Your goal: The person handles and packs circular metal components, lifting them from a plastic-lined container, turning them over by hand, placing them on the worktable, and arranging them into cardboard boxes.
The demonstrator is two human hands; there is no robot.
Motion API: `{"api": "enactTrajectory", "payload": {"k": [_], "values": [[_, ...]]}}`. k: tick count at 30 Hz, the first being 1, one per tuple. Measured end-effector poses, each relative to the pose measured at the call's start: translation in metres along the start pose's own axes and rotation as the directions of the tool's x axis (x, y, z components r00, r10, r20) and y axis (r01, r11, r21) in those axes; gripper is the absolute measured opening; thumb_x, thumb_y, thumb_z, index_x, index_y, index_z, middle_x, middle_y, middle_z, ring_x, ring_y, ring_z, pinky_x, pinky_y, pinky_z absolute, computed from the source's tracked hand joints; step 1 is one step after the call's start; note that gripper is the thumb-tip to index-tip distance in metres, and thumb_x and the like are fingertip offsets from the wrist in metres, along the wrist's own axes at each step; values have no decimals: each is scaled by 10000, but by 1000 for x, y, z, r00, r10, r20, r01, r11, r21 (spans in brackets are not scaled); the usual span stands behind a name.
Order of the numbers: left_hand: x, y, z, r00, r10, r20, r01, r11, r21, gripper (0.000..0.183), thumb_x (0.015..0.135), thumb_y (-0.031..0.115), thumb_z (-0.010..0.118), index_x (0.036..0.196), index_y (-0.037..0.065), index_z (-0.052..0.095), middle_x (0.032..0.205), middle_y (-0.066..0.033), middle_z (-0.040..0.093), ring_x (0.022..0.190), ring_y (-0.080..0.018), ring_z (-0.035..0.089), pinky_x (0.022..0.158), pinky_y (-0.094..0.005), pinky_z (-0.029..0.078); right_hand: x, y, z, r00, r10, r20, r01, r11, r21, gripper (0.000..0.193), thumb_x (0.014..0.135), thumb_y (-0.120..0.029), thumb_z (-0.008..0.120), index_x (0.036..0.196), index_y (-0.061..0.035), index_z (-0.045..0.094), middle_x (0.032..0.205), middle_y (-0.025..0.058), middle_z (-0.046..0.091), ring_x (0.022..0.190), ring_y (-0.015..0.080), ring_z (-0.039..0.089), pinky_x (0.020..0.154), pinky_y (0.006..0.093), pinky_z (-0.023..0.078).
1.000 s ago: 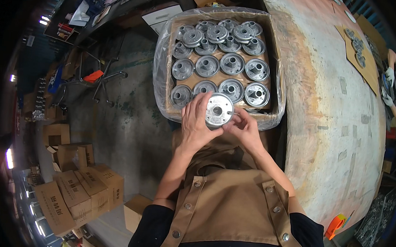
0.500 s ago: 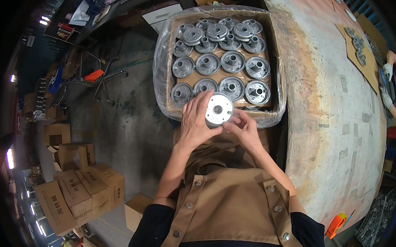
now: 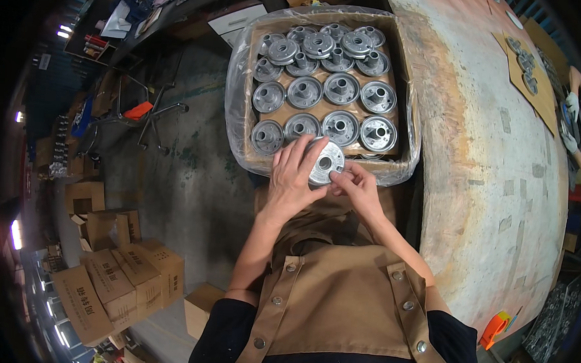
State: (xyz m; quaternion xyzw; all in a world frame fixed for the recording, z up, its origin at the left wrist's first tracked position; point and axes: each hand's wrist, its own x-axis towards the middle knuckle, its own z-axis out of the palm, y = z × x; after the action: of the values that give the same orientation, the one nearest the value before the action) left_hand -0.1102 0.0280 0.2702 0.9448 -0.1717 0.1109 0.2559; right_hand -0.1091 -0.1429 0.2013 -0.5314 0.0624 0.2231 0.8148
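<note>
A round silver metal hub (image 3: pixel 327 162) with a centre hole is held over the near edge of a carton, its flat face tilted up. My left hand (image 3: pixel 294 172) wraps its fingers over the far left side of the hub. On its right rim, the thumb and fingers of my right hand (image 3: pixel 357 188) pinch it. Beyond my hands, the plastic-lined carton (image 3: pixel 406 122) holds rows of similar hubs (image 3: pixel 342 90) with short centre tubes pointing up. Toward the far end, several hubs (image 3: pixel 318 45) lie flat side up on top of others.
On the right runs a long worn worktable (image 3: pixel 492 158), with a cardboard sheet (image 3: pixel 525 68) bearing metal parts. Past it show a co-worker's gloved hands (image 3: pixel 570 122). An orange tool (image 3: pixel 493 330) sits near the table's lower corner. Cardboard boxes (image 3: pixel 114 290) and a wheeled chair (image 3: pixel 135 110) stand on the left.
The hub has tilted and shifted slightly to the right in my hands, and its face is less bright. My left fingers have moved further over it. The co-worker's hands have shifted slightly.
</note>
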Motion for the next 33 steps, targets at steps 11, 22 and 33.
{"api": "enactTrajectory", "payload": {"k": [11,22,33], "values": [[-1,-3,2,1000,-7,20,8,998,-58,939,564,181,823,1410,159,416,1303,-113,465,1179,-299,480,987,-426,345,2,5,-5,1000,-8,-30,7,1000,-17,184,870,-91,665,989,40,612,750,60,671,662,75,639,567,182,471],[-1,6,2,997,58,60,-60,998,34,933,582,173,822,1419,188,411,1327,-115,443,1215,-290,449,965,-430,351,2,5,-5,999,3,-37,-4,999,-45,164,851,-100,662,945,30,625,722,67,672,644,81,639,566,189,476],[0,4,6,999,38,32,-38,999,18,937,524,140,844,1377,158,457,1347,-90,445,1209,-293,462,976,-426,369,3,6,-6,999,-6,-54,4,999,-45,172,838,-105,659,932,33,621,726,69,674,639,83,639,569,192,480]]}}
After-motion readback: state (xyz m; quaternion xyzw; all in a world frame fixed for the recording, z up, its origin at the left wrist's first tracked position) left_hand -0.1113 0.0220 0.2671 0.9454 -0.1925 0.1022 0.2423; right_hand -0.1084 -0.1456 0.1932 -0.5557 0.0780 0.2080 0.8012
